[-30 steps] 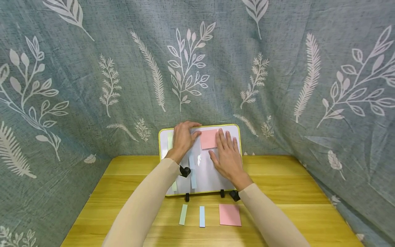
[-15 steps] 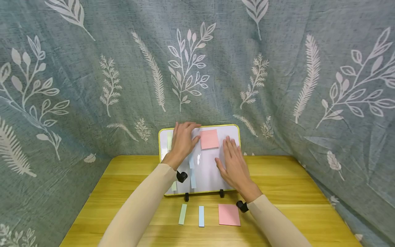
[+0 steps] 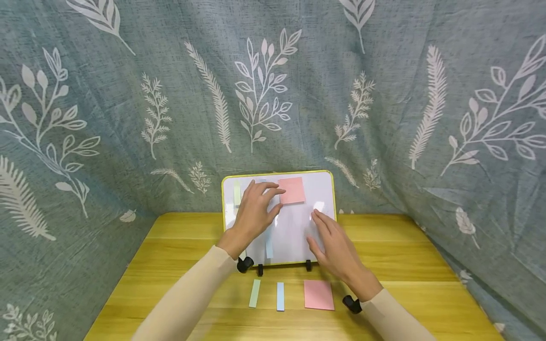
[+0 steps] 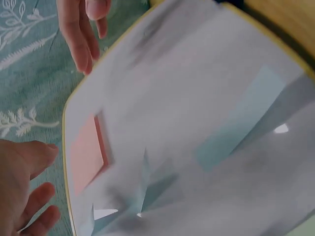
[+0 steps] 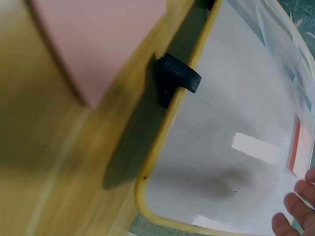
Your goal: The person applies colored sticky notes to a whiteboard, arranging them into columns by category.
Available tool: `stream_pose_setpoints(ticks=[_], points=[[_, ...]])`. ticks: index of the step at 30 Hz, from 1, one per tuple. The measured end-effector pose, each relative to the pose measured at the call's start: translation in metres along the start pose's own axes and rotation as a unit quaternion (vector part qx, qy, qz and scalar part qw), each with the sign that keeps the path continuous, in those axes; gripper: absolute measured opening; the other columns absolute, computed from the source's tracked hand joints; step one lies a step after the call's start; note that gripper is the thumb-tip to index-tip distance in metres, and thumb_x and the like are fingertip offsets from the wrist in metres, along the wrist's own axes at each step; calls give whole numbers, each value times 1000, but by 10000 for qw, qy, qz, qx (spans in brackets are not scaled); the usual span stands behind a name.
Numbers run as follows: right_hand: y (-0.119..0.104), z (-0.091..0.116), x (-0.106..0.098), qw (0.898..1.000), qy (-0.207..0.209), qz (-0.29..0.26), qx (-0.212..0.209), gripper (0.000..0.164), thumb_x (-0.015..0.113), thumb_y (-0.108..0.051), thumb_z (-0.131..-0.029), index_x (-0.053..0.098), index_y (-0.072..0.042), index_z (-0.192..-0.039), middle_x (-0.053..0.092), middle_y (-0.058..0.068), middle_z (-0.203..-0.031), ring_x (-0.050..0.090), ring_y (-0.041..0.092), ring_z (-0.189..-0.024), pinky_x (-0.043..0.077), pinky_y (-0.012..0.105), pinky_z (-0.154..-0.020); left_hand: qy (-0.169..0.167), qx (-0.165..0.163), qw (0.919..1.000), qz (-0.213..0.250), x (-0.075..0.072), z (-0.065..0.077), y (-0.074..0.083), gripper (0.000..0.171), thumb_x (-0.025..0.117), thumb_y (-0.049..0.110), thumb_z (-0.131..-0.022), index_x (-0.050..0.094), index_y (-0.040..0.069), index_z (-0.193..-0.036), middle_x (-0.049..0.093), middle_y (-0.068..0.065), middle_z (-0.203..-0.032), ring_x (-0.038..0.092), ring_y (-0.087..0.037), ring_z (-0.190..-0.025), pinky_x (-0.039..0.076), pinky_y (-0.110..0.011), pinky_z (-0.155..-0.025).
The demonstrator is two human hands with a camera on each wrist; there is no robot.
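A whiteboard (image 3: 294, 237) with a yellow rim leans upright at the back of the table. Stuck near its top is a square pink sticky note (image 3: 292, 190), its lower edge lifting slightly. My left hand (image 3: 253, 210) hovers before the board, fingers loosely bent and holding nothing, fingertips overlapping the note's left edge in the head view. Lower right, my right hand (image 3: 341, 246) is in front of the board, fingers relaxed with nothing in them. Blue sticky strips (image 4: 241, 120) run down the board, some ends curling away from it. A pale green strip (image 3: 237, 193) shows at the board's left, partly hidden by my left arm.
On the table before the board lie a green strip pad (image 3: 254, 293), a blue strip pad (image 3: 280, 297) and a square pink note pad (image 3: 319, 294). Black stand clips (image 5: 176, 76) hold the board's lower edge. A leaf-patterned curtain (image 3: 273, 94) hangs behind.
My right hand has come off the pink note and moved down and right. My left hand has left the board's top edge, moving down and back.
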State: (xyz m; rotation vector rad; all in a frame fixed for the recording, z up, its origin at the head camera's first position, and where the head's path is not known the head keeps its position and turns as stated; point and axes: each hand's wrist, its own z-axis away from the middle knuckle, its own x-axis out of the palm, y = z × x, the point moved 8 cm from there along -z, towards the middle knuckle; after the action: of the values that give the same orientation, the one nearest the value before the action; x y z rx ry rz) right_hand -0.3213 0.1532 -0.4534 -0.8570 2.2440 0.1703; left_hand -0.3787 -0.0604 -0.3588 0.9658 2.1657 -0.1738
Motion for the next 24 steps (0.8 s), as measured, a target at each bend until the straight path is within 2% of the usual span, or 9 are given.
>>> stream_pose_setpoints(ticks=[9,14,19,24], points=[[-6,26,-8,9984,-517,-224,-43,68,90,-17,-102,64,1,-162,68,21,-157,71,41,-139,68,58,-104,-487,624,9965,261,11,39,38,32,92,21,-104,84,19,-134,79,-7,-144,74,-32,-139,48,-69,-133],[-9,37,-10,9955,-877,-345,20,63,91,-21,-102,68,-5,-159,70,13,-152,73,35,-136,69,54,-100,-747,799,9933,382,20,60,52,28,90,23,-106,84,20,-133,79,-5,-145,74,-31,-138,51,-66,-131],[-12,53,-7,9895,-1282,-670,4,58,94,-24,-101,73,-7,-152,72,7,-147,75,27,-131,70,49,-101,-1067,958,9884,490,34,81,65,28,92,26,-105,85,21,-132,81,-4,-141,77,-27,-129,61,-52,-121],[-14,67,-4,9831,-1621,-845,-35,48,94,-26,-101,77,-12,-144,73,1,-140,76,20,-124,70,41,-98,-1605,1122,9775,785,50,97,80,30,93,26,-103,86,17,-132,82,-2,-137,79,-23,-126,65,-38,-113]])
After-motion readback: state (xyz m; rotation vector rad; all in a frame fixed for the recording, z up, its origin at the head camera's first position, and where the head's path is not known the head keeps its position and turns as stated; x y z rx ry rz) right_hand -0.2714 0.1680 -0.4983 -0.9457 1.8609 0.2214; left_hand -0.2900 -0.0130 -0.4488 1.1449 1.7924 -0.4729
